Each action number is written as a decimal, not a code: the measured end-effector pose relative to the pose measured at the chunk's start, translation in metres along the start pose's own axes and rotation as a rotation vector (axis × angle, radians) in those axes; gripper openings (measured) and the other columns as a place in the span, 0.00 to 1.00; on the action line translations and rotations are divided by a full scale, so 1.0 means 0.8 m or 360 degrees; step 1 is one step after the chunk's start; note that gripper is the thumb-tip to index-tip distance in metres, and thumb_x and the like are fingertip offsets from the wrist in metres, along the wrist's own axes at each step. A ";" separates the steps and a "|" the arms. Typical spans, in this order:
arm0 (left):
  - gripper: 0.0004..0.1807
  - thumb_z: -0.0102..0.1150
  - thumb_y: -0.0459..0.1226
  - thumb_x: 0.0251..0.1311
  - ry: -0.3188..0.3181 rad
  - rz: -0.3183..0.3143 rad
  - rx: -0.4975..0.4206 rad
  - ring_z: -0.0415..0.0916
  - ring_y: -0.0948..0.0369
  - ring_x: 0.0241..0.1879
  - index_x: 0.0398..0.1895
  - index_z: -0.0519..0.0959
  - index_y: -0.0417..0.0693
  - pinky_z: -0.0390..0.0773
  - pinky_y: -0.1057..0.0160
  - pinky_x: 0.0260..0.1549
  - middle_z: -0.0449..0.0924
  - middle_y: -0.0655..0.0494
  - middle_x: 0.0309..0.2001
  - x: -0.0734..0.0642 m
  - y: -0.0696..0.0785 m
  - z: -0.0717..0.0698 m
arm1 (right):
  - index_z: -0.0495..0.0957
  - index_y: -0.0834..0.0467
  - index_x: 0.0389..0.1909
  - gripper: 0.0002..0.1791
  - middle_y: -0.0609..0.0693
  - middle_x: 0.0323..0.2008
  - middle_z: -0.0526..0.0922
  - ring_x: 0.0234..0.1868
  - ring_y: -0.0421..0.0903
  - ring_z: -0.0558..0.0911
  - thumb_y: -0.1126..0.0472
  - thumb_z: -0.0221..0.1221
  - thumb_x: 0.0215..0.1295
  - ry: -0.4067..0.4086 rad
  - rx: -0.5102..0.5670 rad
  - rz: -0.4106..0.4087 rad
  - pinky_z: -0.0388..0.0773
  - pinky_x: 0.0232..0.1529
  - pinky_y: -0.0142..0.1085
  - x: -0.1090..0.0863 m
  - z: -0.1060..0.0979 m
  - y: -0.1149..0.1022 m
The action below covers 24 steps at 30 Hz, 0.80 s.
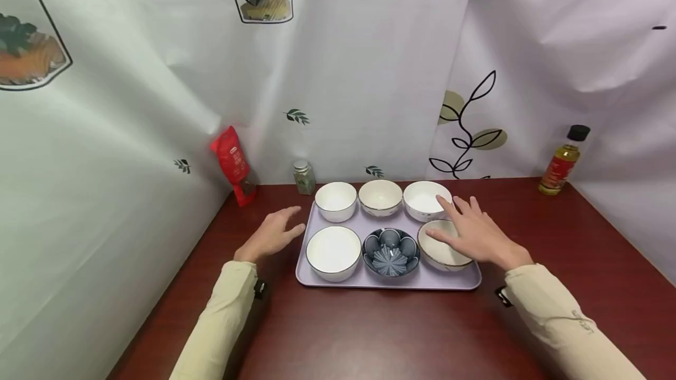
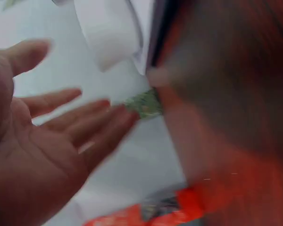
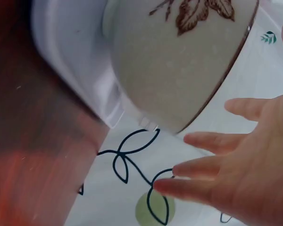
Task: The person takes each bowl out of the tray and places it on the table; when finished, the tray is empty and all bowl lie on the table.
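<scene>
A lilac tray (image 1: 338, 281) carries two rows of bowls. In the back row stand a white bowl (image 1: 337, 201), a cream bowl (image 1: 380, 197) and another white bowl (image 1: 422, 199). The front row has a white dark-rimmed bowl (image 1: 334, 253), a blue patterned bowl (image 1: 391, 254) and a cream brown-rimmed bowl (image 1: 440, 251). My left hand (image 1: 271, 233) hovers off the tray's left side, fingers spread and holding nothing. Over the front right bowl is my right hand (image 1: 472, 230), fingers extended and partly covering it; the right wrist view shows its fingertips apart from that bowl's side (image 3: 179, 70).
Against the back wall stand a red packet (image 1: 232, 163) at the left and a small spice jar (image 1: 304, 177) behind the tray. An oil bottle (image 1: 562, 163) is in the far right corner. Draped patterned cloth (image 1: 369, 75) borders the dark red table (image 1: 401, 333).
</scene>
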<state>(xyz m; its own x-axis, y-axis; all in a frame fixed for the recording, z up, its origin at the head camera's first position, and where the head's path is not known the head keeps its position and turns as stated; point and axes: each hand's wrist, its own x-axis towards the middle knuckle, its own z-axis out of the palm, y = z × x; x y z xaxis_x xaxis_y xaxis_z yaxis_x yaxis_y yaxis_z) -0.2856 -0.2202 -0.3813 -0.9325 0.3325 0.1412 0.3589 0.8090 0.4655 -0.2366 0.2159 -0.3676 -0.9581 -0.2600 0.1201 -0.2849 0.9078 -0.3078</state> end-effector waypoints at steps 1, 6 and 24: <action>0.29 0.57 0.42 0.69 -0.0043 0.0001 -0.0041 0.76 0.44 0.64 0.69 0.69 0.35 0.74 0.44 0.64 0.76 0.37 0.64 0.002 -0.008 0.000 | 0.54 0.56 0.79 0.50 0.73 0.74 0.56 0.73 0.82 0.49 0.29 0.52 0.66 0.0011 0.0034 -0.0017 0.54 0.66 0.75 -0.003 0.000 0.003; 0.28 0.64 0.38 0.63 -0.0264 -0.0036 -0.0310 0.84 0.50 0.50 0.65 0.73 0.37 0.82 0.50 0.52 0.85 0.41 0.51 0.015 -0.037 0.004 | 0.57 0.60 0.77 0.46 0.70 0.71 0.62 0.73 0.72 0.60 0.38 0.58 0.68 0.0069 0.0198 -0.0155 0.61 0.67 0.69 -0.013 0.001 0.018; 0.37 0.69 0.26 0.53 -0.0487 -0.0173 -0.0992 0.86 0.63 0.40 0.68 0.68 0.30 0.83 0.68 0.43 0.85 0.40 0.42 0.038 -0.072 0.019 | 0.71 0.63 0.66 0.46 0.61 0.55 0.78 0.54 0.53 0.76 0.48 0.77 0.47 0.0166 0.0440 -0.0347 0.73 0.51 0.38 -0.024 0.016 0.047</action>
<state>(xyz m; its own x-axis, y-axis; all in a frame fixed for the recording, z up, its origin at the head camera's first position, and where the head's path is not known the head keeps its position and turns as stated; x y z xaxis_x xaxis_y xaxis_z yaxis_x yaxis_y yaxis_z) -0.3341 -0.2496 -0.4171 -0.8757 0.4610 -0.1438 0.0890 0.4468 0.8902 -0.2291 0.2508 -0.3936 -0.8700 -0.3896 0.3022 -0.4928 0.7078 -0.5061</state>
